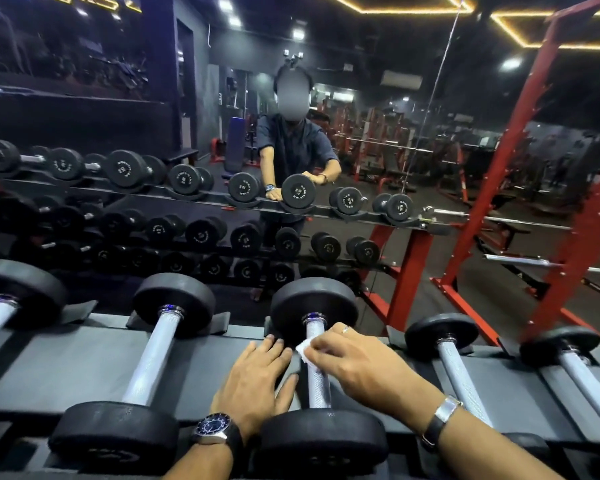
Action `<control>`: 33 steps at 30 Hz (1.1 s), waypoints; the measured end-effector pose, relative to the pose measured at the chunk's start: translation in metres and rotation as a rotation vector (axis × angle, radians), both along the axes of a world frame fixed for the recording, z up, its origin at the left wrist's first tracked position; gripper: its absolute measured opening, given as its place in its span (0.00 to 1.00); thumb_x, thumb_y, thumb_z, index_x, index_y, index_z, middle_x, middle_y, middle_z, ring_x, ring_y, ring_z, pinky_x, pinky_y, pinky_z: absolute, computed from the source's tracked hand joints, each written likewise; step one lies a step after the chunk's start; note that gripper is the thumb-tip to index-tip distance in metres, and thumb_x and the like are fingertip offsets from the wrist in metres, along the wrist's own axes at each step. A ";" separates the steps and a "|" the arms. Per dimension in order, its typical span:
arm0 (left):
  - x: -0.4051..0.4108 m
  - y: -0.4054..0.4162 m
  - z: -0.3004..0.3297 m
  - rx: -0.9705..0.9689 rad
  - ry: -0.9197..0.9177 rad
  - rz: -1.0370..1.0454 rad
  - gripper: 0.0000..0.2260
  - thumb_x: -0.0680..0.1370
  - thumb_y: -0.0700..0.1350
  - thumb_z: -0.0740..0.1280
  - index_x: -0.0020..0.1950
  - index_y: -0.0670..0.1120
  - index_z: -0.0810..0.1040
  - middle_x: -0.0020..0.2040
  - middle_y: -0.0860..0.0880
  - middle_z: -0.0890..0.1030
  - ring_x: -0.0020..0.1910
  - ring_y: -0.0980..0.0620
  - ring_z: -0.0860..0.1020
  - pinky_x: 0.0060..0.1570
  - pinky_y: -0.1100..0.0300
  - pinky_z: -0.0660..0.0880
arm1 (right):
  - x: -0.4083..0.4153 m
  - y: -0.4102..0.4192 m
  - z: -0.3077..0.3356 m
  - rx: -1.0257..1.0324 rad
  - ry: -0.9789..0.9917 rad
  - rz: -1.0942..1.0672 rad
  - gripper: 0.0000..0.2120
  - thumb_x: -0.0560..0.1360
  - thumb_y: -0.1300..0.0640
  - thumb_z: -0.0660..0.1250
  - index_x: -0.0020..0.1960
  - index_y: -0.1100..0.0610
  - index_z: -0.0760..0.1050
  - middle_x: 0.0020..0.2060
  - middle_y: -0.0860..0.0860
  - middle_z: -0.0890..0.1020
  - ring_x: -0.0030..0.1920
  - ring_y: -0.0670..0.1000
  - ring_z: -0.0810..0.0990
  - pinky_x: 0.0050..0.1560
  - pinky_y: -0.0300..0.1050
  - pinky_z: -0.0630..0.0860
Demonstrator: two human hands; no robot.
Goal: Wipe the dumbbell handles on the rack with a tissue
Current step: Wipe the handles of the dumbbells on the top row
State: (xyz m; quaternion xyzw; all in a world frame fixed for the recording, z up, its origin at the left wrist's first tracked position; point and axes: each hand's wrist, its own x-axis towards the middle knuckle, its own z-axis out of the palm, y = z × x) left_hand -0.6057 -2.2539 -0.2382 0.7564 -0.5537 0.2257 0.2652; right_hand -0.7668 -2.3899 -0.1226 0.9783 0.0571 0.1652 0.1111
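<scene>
My right hand point(357, 367) pinches flimsy tissue point(303, 351) on the knurled, rigid handle point(317, 382); left hand point(257, 379) spread flat on the rack point(84, 368), probably steadying.

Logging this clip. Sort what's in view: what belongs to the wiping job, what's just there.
Job:
tissue, held by the right hand
dumbbell handle under it
left hand, flat on the rack
neighbouring dumbbells

Just there:
mirror
red frame
</scene>
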 end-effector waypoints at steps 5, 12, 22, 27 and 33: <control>-0.001 0.001 0.001 0.027 -0.008 0.016 0.21 0.75 0.55 0.61 0.57 0.44 0.85 0.57 0.46 0.84 0.61 0.46 0.81 0.65 0.53 0.65 | 0.003 -0.011 0.003 0.110 -0.063 -0.069 0.18 0.76 0.57 0.52 0.59 0.54 0.77 0.50 0.49 0.78 0.45 0.52 0.75 0.28 0.47 0.77; 0.000 0.001 0.000 0.060 -0.011 0.032 0.22 0.76 0.56 0.61 0.58 0.45 0.84 0.59 0.46 0.84 0.62 0.46 0.80 0.66 0.51 0.67 | -0.002 -0.015 -0.001 0.062 -0.083 0.071 0.21 0.84 0.56 0.46 0.59 0.55 0.78 0.50 0.50 0.80 0.44 0.53 0.77 0.31 0.46 0.77; -0.001 0.001 0.002 0.066 -0.021 0.046 0.22 0.76 0.56 0.60 0.58 0.45 0.84 0.59 0.46 0.83 0.62 0.46 0.80 0.61 0.46 0.77 | -0.008 -0.015 0.006 0.063 -0.045 0.100 0.18 0.82 0.59 0.50 0.60 0.54 0.77 0.50 0.49 0.80 0.44 0.53 0.76 0.30 0.47 0.77; 0.000 0.000 -0.001 0.054 -0.039 0.026 0.22 0.75 0.56 0.60 0.58 0.45 0.84 0.58 0.46 0.84 0.62 0.45 0.80 0.64 0.49 0.74 | -0.015 -0.014 0.013 -0.095 0.081 0.282 0.14 0.83 0.58 0.56 0.62 0.55 0.78 0.52 0.49 0.80 0.45 0.52 0.77 0.31 0.45 0.76; -0.002 0.001 0.002 0.050 -0.037 0.040 0.22 0.75 0.56 0.60 0.58 0.45 0.84 0.58 0.46 0.84 0.62 0.45 0.80 0.61 0.45 0.77 | -0.007 -0.015 0.009 -0.048 0.084 0.223 0.16 0.82 0.59 0.53 0.61 0.54 0.77 0.51 0.49 0.80 0.45 0.52 0.76 0.32 0.45 0.77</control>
